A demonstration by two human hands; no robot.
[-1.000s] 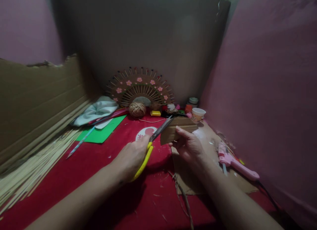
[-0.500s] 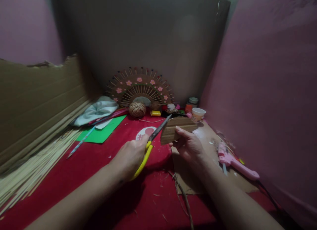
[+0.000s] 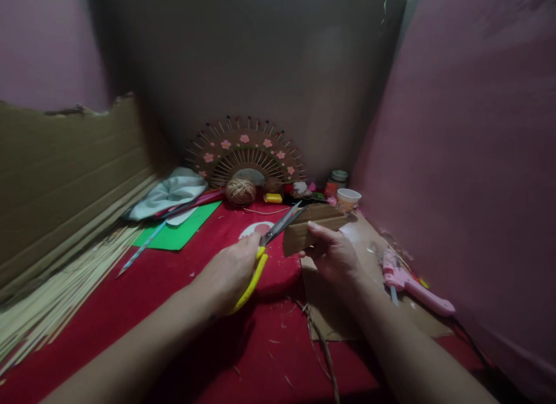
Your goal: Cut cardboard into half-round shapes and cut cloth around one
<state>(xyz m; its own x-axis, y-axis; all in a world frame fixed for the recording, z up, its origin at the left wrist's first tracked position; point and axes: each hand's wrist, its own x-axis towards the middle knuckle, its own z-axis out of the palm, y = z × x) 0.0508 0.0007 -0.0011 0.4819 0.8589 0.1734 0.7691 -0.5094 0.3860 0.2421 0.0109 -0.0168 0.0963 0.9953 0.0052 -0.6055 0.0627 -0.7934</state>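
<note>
Here, mid-frame, the left hand grips yellow-handled steel scissors, blades parted on a curved brown cardboard piece pinched by the right hand; mid-cut, seemingly, needing a steady squeeze.

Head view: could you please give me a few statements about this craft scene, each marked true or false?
1. The left hand holds the yellow-handled metal scissors, and the right hand holds a curved brown cardboard piece. True.
2. The scissor blades point back toward the person. False: they point away and meet the cardboard piece's upper left edge.
3. The pink plastic glue gun lies on the table, to the right of the right hand. True.
4. The round ball of beige twine rests on the flat green paper sheet. False: it sits on the red table cover, to the right of the sheet.
</note>
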